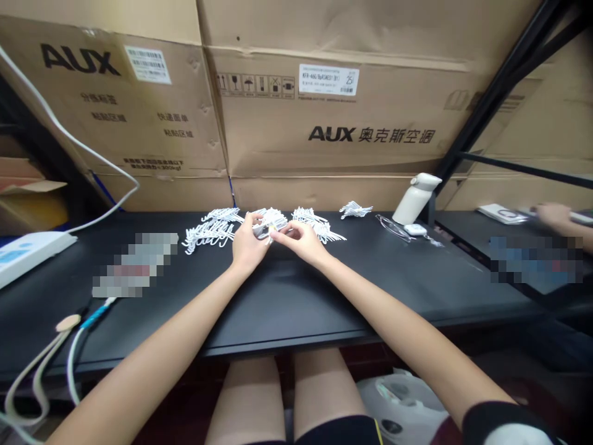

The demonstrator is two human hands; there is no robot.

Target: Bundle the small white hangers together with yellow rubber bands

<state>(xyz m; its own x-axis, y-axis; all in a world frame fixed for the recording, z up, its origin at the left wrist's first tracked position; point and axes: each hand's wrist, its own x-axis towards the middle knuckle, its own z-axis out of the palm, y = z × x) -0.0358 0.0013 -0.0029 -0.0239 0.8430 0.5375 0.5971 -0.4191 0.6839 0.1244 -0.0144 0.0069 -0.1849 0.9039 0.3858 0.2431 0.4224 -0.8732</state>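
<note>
My left hand [249,242] is closed around a bundle of thin white wire hooks [273,217] above the black table. My right hand [303,241] pinches at the near end of the same bundle, thumb and fingertip meeting the left fingers there. A small yellowish spot shows between the fingertips, too small to name. Left of my hands lie more white hooks [208,233] in bunches, their curved ends pointing toward me. Just behind my right hand is another bunch of hooks [324,225], and a smaller pile [356,209] lies farther right.
A white bottle [416,199], a small white case [415,230] and glasses [391,227] stand or lie at right. A blurred-out phone-like object [136,266] with a cable and a white power strip [32,254] are left. Cardboard boxes [278,148] line the back. Another person's hand [553,216] shows far right.
</note>
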